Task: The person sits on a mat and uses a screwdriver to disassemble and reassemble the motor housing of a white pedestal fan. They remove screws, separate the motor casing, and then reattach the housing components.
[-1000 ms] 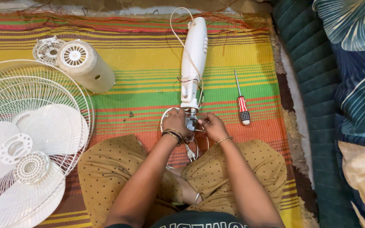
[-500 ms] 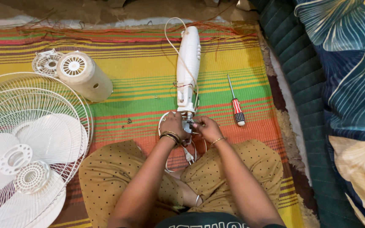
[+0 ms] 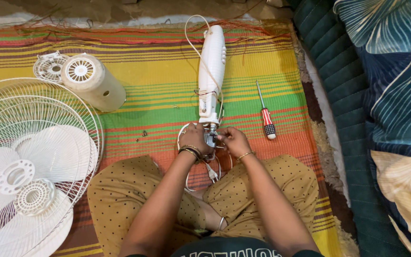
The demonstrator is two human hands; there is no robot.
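Mat: a striped woven mat (image 3: pixel 158 100) lay on the floor under everything.
Fan guard: the wire fan guard (image 3: pixel 34 143) with blades lay well left of the fingers.
Motor housing: a white cylinder housing (image 3: pixel 93 81) sat up and left, already removed.
Fan stem: the white fan stem (image 3: pixel 211 71) stretched away from the fingers, its metal end touching them.
Progress: judged far along in disassembly; the stem's end remained.
Screwdriver: the red-handled screwdriver (image 3: pixel 266 114) lay just right, unheld.
Left hand: the left hand (image 3: pixel 193 139) curled, steadying the metal end.
Right hand: the right hand (image 3: pixel 231 139) pinched that end, fingers pressed together.
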